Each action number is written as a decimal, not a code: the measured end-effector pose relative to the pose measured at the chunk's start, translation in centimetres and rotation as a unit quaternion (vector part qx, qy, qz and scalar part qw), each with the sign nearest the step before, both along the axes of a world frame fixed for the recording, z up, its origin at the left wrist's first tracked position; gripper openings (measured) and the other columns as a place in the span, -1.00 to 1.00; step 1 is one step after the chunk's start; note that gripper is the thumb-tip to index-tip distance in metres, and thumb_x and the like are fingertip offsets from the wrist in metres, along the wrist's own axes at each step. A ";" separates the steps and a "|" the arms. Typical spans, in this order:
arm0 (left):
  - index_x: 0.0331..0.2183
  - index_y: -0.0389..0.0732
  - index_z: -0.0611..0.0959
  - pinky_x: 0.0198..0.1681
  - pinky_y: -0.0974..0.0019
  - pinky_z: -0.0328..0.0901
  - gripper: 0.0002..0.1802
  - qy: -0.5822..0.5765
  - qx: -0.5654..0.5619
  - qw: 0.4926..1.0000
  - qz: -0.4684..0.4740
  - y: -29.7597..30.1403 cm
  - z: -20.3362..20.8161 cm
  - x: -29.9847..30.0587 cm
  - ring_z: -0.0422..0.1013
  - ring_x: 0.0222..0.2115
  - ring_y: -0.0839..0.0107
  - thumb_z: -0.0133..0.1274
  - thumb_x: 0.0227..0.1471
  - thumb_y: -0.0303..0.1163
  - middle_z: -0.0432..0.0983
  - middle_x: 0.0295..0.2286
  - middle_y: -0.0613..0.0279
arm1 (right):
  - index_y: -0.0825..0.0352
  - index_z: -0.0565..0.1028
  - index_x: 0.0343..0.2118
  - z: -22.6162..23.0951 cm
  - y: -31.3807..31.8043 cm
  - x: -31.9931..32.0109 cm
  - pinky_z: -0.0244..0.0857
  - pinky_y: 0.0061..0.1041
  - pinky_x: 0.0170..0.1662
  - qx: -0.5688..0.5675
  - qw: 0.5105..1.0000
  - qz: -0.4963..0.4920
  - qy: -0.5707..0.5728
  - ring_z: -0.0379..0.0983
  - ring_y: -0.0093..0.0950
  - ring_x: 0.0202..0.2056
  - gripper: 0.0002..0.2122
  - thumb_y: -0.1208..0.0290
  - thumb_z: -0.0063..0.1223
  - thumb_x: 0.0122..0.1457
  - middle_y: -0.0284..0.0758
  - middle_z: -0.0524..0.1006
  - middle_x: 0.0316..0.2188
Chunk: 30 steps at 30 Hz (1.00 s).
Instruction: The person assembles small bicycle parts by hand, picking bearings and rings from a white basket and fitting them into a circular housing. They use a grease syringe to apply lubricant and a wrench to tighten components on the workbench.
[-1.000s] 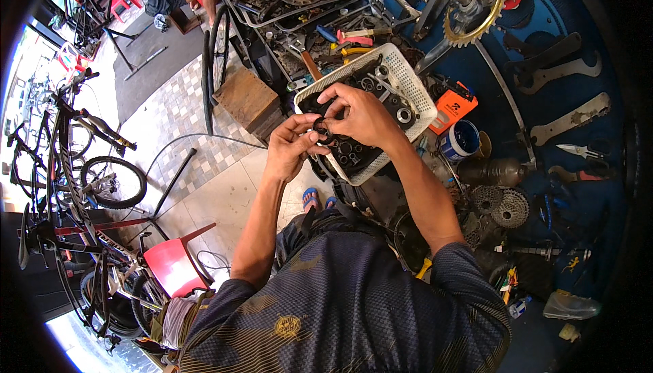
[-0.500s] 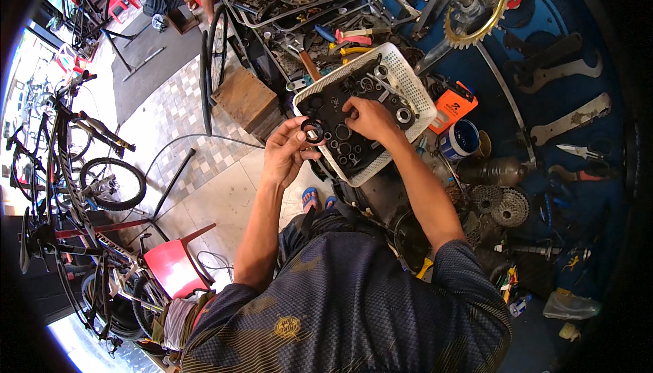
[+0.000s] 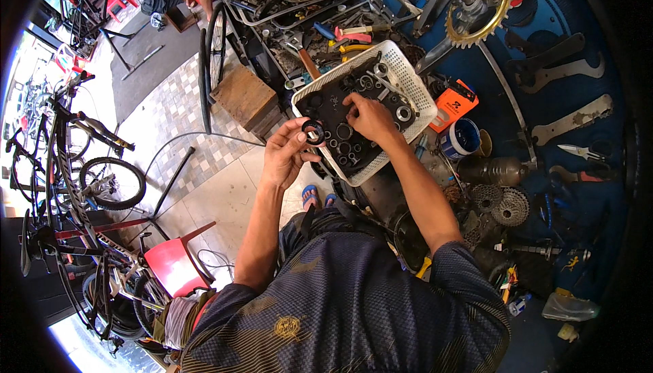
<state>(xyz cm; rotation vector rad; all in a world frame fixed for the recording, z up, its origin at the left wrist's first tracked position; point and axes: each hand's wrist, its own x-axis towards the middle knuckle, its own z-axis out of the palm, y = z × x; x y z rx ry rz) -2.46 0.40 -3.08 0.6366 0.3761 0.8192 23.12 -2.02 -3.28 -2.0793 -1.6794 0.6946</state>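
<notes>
your left hand (image 3: 283, 154) pinched a black ring (image 3: 320, 134), your right hand (image 3: 373, 120) hung over the white basket (image 3: 413, 85), its grip impossible to tell

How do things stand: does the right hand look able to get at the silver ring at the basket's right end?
Probably yes: the right hand is over the open basket, and nothing visible covers the silver ring.

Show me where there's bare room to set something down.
The top of the wooden box looks bare, left of the basket. So does some floor between the black bar and left forearm. It's crowded inside the basket, with rings and other parts around the right hand, and among the tools beyond.
</notes>
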 end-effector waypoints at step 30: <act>0.11 -0.31 0.47 -0.35 0.25 0.64 -0.58 0.017 0.012 1.000 0.009 -0.2 0.4 -0.2 0.64 -0.19 0.10 0.12 0.27 -0.39 0.58 -0.06 -0.03 | 0.19 0.50 -0.10 -0.7 1.4 1.1 0.49 -0.20 -0.17 0.138 0.970 0.170 -0.102 0.59 -0.20 -0.16 -0.69 0.45 0.31 0.10 -0.32 0.60 -0.23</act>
